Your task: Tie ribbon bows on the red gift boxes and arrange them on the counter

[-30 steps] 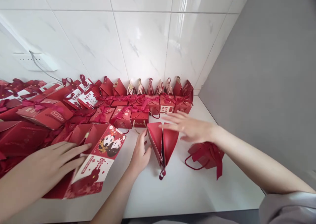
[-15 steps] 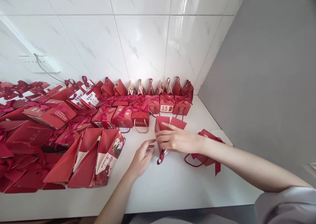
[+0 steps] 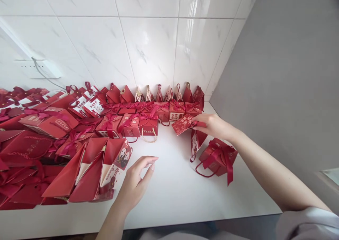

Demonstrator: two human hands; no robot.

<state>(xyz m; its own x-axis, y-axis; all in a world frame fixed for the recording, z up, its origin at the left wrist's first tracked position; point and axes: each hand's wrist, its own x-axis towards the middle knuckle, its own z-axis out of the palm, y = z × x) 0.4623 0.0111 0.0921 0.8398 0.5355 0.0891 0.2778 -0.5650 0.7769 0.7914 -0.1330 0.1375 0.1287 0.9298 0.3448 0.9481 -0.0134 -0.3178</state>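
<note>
My right hand [image 3: 209, 124] is closed on an unfolded red box [image 3: 182, 124] with a floral-patterned panel, lifted over the right part of the white table. Its lower panel with a ribbon loop hangs toward a red ribbon-tied box [image 3: 219, 157] with a cord handle. My left hand [image 3: 139, 174] hovers over the table at centre, thumb and fingers apart, with nothing in it. To its left stand triangular red boxes [image 3: 90, 173], one showing printed figures on its end.
Rows of red gift boxes [image 3: 131, 125] with ribbons line the tiled wall, and a large pile [image 3: 29, 144] covers the left side. A grey panel [image 3: 286, 74] rises at the right. A socket strip [image 3: 39, 69] with a cable is at the left.
My right hand has moved right and up with the red box, which has turned and now shows its floral panel. My left hand has drawn back to the left and down, away from it.
</note>
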